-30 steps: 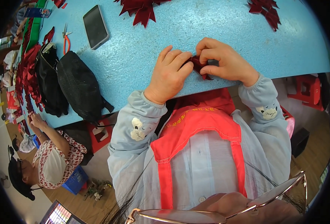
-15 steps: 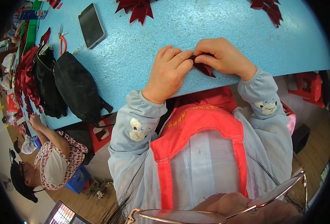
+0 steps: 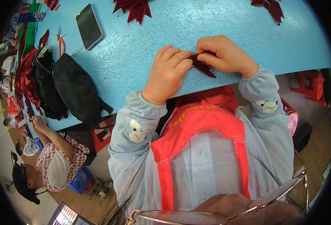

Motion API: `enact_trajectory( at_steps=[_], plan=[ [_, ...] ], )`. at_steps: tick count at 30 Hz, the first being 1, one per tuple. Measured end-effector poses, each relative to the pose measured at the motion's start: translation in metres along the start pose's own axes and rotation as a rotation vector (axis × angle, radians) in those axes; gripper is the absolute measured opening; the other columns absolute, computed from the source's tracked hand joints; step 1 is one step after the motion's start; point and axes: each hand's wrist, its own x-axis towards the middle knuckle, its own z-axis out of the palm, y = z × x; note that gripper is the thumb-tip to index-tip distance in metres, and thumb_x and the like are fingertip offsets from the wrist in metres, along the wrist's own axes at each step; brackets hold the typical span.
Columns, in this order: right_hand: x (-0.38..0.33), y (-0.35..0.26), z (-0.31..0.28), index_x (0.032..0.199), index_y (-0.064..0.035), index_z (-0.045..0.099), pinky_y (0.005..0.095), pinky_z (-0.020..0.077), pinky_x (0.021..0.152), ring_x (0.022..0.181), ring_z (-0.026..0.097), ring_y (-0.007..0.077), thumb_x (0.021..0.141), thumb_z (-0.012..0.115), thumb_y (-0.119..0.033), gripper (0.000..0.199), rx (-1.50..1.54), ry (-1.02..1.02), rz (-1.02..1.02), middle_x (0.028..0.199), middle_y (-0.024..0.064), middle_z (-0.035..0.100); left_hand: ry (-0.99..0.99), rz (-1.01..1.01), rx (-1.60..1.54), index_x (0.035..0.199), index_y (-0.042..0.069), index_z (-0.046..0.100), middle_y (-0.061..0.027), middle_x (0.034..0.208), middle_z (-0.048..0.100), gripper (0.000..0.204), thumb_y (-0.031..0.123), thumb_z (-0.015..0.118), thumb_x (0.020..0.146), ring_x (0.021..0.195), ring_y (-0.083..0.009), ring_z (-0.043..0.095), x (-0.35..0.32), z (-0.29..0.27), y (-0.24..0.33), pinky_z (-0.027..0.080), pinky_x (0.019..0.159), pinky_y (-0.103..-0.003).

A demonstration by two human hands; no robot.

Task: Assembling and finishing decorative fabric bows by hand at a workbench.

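Note:
A dark red velvet ribbon [image 3: 203, 67] is stretched between my two hands, just above the near edge of the blue table [image 3: 135, 63]. My left hand [image 3: 169, 73] pinches its left end, with the fingertips closed together. On the other end, my right hand [image 3: 225, 54] grips it between thumb and curled fingers. A pointed tail of the ribbon hangs down below the right thumb. Part of the ribbon is hidden inside the fingers. Beyond my left hand lies a dark red ribbon bow [image 3: 135, 9] with pointed tails, cut by the top edge.
At far right lies another red bow [image 3: 270, 10]. To the left are a phone [image 3: 89, 27], red-handled pliers [image 3: 61, 40], black bags [image 3: 75, 88] and a pile of red ribbon [image 3: 25, 75]. A co-worker [image 3: 58, 161] sits at left. Red stools [image 3: 310, 87] stand beside the table.
My right hand has shifted slightly up and away from the left one, so more ribbon shows between them. The left hand has barely moved.

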Motion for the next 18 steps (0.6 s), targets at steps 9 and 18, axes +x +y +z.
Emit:
enact_trajectory(
  at_steps=[9,18],
  plan=[
    [-0.019,-0.01,0.006,0.092,-0.0053,0.063,0.0332,0.0432,0.062,0.072,0.054,0.0267,0.078,0.066,-0.007,0.015,-0.128,0.472,-0.109,0.083,0.0078,0.058,-0.003,-0.054,-0.03,0.094,0.007,0.062,-0.0057,0.1,0.062,0.022,0.01,0.067,0.073,0.091,-0.0248,0.057,0.004,-0.003,0.006,0.044,0.088,-0.044],
    [-0.057,-0.018,0.023,0.098,-0.0059,0.063,0.0341,0.0446,0.066,0.078,0.055,0.025,0.075,0.068,-0.003,0.023,-0.333,0.386,-0.07,0.09,0.0074,0.059,-0.061,-0.18,0.16,0.109,0.01,0.063,-0.007,0.107,0.057,0.037,0.011,0.071,0.073,0.1,-0.027,0.054,0.013,-0.012,0.029,0.036,0.096,-0.046]
  ],
)
